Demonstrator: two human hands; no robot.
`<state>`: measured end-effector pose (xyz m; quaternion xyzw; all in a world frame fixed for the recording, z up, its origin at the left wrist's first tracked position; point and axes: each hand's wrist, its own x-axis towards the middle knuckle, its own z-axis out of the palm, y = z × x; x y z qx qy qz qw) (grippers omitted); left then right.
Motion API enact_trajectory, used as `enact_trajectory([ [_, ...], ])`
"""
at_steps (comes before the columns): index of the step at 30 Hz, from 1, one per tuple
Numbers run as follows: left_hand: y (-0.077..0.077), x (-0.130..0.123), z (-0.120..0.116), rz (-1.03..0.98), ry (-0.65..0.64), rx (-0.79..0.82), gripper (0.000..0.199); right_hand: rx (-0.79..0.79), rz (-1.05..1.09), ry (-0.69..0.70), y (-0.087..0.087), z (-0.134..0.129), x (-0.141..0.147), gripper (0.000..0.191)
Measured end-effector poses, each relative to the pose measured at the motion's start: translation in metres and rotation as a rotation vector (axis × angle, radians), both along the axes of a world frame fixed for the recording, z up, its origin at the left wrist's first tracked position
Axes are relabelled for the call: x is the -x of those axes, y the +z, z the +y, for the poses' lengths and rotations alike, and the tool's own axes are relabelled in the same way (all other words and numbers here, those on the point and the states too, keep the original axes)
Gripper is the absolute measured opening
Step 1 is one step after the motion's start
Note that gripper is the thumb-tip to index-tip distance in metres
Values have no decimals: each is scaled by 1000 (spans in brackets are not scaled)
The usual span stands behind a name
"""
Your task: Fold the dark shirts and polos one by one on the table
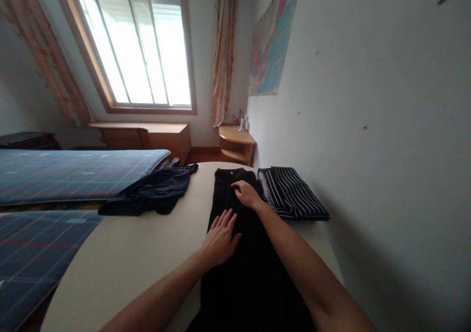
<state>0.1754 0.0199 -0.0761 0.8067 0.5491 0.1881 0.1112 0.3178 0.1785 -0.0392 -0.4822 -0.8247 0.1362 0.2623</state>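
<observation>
A long, narrow black garment (253, 258) lies lengthwise on the round cream table (143, 253); it looks like folded trousers, with a small white label at its far end. My left hand (222, 238) rests flat on its left side, fingers spread and holding nothing. Farther up, my right hand (246, 193) touches the cloth near the label, its fingers loosely bent and apart. The garment's near end blends into darkness at the bottom, so I cannot tell where it stops.
A folded black-and-white striped cloth (292, 192) sits beside the garment, close to the wall (386, 184). Dark navy clothing (154, 189) lies over the table's left edge. Plaid mattresses (77, 175) stand on the left, and a small corner shelf (237, 135) is behind the table.
</observation>
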Motion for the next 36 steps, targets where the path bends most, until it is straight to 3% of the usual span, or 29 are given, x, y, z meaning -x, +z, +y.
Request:
enact_trajectory([
  [7, 2, 21, 18, 109, -69, 22, 65, -19, -184, 151, -16, -37, -24, 29],
  [13, 15, 46, 32, 101, -142, 71, 61, -28, -101, 141, -35, -38, -20, 37],
  [16, 26, 52, 11, 78, -123, 37, 55, -14, -96, 95, -35, -38, -15, 35],
  [20, 45, 63, -37, 98, -145, 53, 39, 11, -99, 65, -32, -39, -11, 31],
  [25, 64, 81, -87, 170, -73, 253, 54, 72, -96, -17, -28, -37, -2, 25],
  [30, 72, 88, -112, 217, 51, 428, 57, 44, -67, -56, -27, -40, 7, 24],
  [36, 85, 83, -130, 196, 42, 534, 64, -119, 57, -24, -30, -48, 9, 18],
])
